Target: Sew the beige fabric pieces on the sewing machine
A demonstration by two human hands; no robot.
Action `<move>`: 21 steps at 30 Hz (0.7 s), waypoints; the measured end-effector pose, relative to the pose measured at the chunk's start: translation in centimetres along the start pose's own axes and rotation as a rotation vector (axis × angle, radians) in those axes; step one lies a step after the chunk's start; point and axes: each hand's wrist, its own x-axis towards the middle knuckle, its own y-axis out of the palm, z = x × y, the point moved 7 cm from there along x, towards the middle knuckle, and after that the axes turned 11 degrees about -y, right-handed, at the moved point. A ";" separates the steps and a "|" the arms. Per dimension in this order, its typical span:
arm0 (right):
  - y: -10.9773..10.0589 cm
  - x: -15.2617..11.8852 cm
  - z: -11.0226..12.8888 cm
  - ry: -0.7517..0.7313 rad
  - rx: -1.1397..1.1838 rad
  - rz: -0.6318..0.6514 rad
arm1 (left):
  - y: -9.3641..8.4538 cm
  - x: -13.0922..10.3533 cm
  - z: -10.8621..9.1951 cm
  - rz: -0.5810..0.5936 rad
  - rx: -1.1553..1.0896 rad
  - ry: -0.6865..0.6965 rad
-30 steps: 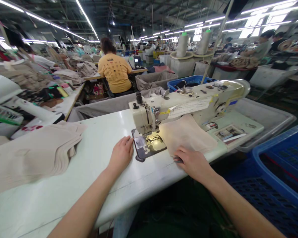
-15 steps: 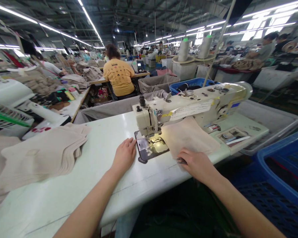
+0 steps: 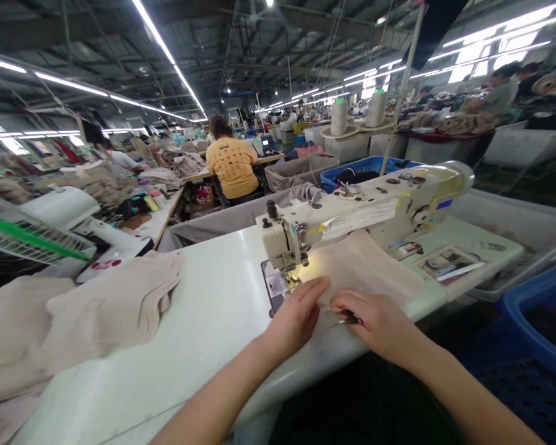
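Observation:
A beige fabric panel (image 3: 370, 262) lies under the arm of a white sewing machine (image 3: 352, 213), its left part beside the lit needle area. My left hand (image 3: 293, 316) is at the panel's near left corner, in front of the metal needle plate (image 3: 274, 284). Its fingers are stretched over the cloth; the thumb is lower, partly hidden. Close by on the right, my right hand (image 3: 375, 321) is closed around small dark thread snips (image 3: 352, 317), its fingertips at the cloth's near edge. Most of the snips is hidden in the palm.
Stacked beige panels (image 3: 115, 303) lie on the left of the pale table (image 3: 213, 309). A white fan (image 3: 65, 216) stands beyond them. A small parts tray (image 3: 454, 266) sits right of the machine; a blue crate (image 3: 537, 309) stands at the right. A person in yellow (image 3: 234, 164) sits ahead.
My left hand has moved right, from the table left of the needle plate to the fabric corner beside my right hand. The right hand stays at the cloth's edge. The view has shifted slightly.

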 end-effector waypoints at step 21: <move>6.1 -1.8 1.3 -0.089 0.299 0.237 | -7.3 -14.5 3.7 0.064 -0.149 -0.423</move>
